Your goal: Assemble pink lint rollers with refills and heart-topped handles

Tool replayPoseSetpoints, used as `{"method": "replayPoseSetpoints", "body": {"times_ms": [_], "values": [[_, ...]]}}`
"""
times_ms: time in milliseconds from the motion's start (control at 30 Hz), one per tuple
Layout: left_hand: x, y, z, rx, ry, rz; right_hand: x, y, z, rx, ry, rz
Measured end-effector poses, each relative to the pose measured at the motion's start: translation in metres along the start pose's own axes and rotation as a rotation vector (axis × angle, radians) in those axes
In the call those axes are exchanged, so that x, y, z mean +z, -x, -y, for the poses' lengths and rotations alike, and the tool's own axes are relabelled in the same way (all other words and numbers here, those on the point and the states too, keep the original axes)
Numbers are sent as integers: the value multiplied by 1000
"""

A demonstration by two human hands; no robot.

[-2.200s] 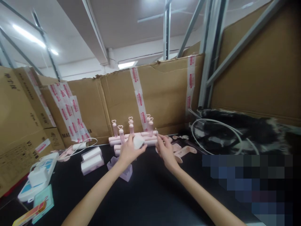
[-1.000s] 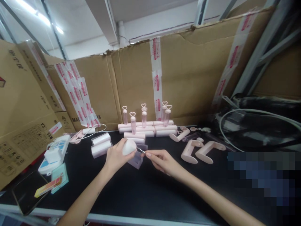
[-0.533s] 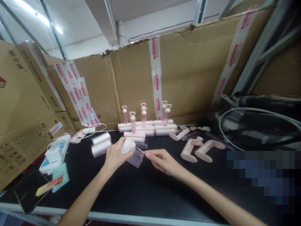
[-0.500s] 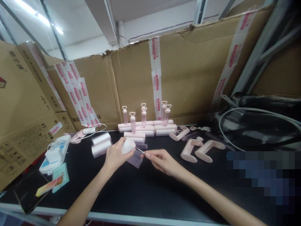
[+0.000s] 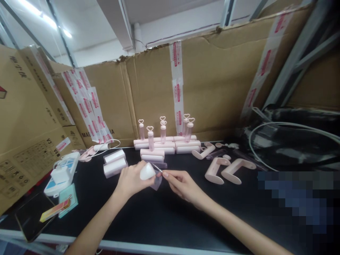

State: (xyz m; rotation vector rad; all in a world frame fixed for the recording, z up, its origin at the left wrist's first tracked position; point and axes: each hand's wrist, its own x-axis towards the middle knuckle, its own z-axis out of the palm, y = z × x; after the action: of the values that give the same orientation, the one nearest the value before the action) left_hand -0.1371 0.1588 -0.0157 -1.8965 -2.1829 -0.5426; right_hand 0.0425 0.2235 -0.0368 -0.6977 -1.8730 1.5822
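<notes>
Over the head camera I see the left hand (image 5: 132,180), its grip wrapped round a white piece (image 5: 147,171) at about ten o'clock from the right hand (image 5: 183,183), whose grip pinches a thin metal tool (image 5: 158,168). Pink brackets (image 5: 213,170) lie toward three o'clock on the tabletop (image 5: 148,219).

Supporting surface: black table (image 5: 148,223) with a pale front edge. Directly beyond the left hand (image 5: 132,180): pink-and-white rollers (image 5: 152,152), lying in rows. Left of that hand: clear case (image 5: 108,173) containing white rolls; farther left, power strip (image 5: 49,186), teal card (image 5: 71,206) and dark flat device (image 5: 30,221). Right of the right hand (image 5: 183,186): three pink brackets (image 5: 214,175).
</notes>
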Motion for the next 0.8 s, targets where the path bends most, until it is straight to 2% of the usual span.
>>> {"method": "replayPoseSetpoints", "body": {"times_ms": [200,800], "values": [[0,-3,2,-48,11,-32,-4,1,-1,35,29,112],[5,-3,4,-10,18,-117,-3,3,-2,54,7,138]]}}
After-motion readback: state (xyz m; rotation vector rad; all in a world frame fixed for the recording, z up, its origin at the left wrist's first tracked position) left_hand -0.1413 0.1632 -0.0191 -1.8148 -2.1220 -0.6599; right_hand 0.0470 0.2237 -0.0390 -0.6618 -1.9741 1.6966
